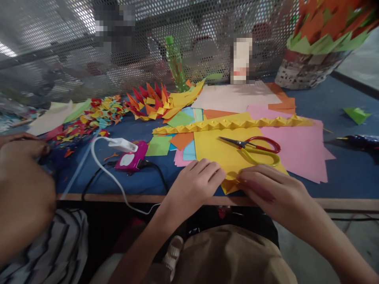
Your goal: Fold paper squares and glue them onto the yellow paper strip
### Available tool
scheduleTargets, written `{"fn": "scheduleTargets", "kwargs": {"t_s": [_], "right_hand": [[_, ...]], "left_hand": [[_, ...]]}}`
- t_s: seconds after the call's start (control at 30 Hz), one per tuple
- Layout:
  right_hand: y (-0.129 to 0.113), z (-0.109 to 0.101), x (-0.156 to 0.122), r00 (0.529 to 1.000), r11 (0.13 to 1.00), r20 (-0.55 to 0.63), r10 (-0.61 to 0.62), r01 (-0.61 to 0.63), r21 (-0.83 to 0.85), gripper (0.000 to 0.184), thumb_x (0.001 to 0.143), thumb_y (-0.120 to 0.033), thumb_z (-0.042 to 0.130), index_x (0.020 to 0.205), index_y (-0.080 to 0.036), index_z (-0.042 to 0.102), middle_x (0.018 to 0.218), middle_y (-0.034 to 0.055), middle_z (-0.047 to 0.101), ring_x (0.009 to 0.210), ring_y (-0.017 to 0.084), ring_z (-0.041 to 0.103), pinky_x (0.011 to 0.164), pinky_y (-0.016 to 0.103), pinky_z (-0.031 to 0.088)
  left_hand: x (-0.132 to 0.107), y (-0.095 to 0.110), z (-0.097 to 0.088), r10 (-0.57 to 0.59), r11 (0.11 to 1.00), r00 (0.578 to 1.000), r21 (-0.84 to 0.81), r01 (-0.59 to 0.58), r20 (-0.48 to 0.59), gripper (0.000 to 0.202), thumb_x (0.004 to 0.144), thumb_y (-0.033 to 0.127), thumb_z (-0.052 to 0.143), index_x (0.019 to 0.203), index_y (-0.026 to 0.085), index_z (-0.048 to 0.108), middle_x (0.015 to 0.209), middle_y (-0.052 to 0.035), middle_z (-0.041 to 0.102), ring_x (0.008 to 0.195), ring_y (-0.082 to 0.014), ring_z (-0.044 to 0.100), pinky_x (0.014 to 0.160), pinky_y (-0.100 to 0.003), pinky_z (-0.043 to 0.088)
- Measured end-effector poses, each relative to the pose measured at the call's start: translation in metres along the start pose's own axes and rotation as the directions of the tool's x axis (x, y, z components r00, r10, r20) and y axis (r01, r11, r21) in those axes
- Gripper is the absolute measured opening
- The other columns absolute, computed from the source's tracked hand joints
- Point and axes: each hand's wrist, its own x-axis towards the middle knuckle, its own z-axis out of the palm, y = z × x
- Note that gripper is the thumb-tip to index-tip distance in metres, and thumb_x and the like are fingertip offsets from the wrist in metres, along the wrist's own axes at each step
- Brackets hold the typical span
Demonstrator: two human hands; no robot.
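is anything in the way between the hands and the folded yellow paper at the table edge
Nothing visible does. The left hand and right hand both already touch the folded yellow paper. The scissors lie just beyond it, apart from the fingers.

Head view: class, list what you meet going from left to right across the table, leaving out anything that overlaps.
Another person's hand → pink gadget → left hand → right hand → green folded paper. The scissors overlap the right hand, so they are left out.
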Motion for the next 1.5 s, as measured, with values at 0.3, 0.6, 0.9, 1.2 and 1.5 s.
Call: {"fn": "scheduleTargets", "kwargs": {"t_s": [0.3,0.6,0.9,1.2,1.5], "right_hand": [[0.001,-0.002,-0.011,0.988,0.991,0.094,-0.126,0.131,-0.043,0.028,0.102,-0.013,0.059,0.127,-0.02,0.067,0.126,0.0097,0.072,0.113,0.02,0.069,0.095,0.035,0.061],[-0.006,0.001,-0.024,0.974,0.958,0.139,-0.181,0.206,-0.2,0.036,0.101,-0.008,0.057,0.135,-0.012,0.067,0.144,0.0114,0.067,0.133,0.023,0.064,0.117,0.043,0.055],[-0.015,0.001,-0.032,0.971,0.917,0.116,-0.21,0.237,-0.321,0.043,0.095,0.0,0.057,0.134,-0.01,0.07,0.142,0.01,0.07,0.117,0.024,0.072,0.107,0.047,0.056],[-0.017,0.007,-0.042,0.988,0.923,0.092,-0.125,0.15,-0.353,0.047,0.094,-0.005,0.058,0.141,-0.011,0.065,0.15,0.0092,0.064,0.105,0.019,0.074,0.09,0.047,0.044],[-0.021,0.003,-0.037,0.99,0.927,0.074,-0.117,0.136,-0.349,0.046,0.094,-0.009,0.068,0.14,-0.012,0.067,0.142,0.0084,0.071,0.1,0.022,0.076,0.094,0.049,0.046]], "left_hand": [[-0.007,-0.008,-0.013,0.13,0.991,0.991,-0.015,-0.13,0.002,0.016,0.111,0.016,0.054,0.119,0.017,0.068,0.117,-0.0059,0.074,0.108,-0.0203,0.067,0.091,-0.035,0.056],[-0.022,0.003,-0.003,0.057,0.987,0.998,-0.147,-0.062,-0.034,0.024,0.112,0.026,0.056,0.126,0.011,0.069,0.133,-0.0109,0.075,0.128,-0.0224,0.067,0.112,-0.038,0.056],[-0.033,0.018,0.008,0.071,0.996,0.997,-0.049,-0.072,-0.023,0.04,0.11,0.028,0.06,0.146,0.011,0.062,0.149,-0.0102,0.069,0.141,-0.0265,0.061,0.117,-0.044,0.05],[-0.031,0.024,0.01,-0.03,0.988,1.0,-0.154,0.03,0.002,0.057,0.112,0.045,0.055,0.158,0.011,0.051,0.149,-0.0099,0.069,0.14,-0.0248,0.059,0.115,-0.044,0.043],[-0.023,0.034,0.006,-0.141,0.969,0.99,-0.203,0.139,0.003,0.061,0.107,0.05,0.061,0.155,0.012,0.058,0.143,-0.0117,0.071,0.129,-0.027,0.063,0.11,-0.042,0.044]]}}
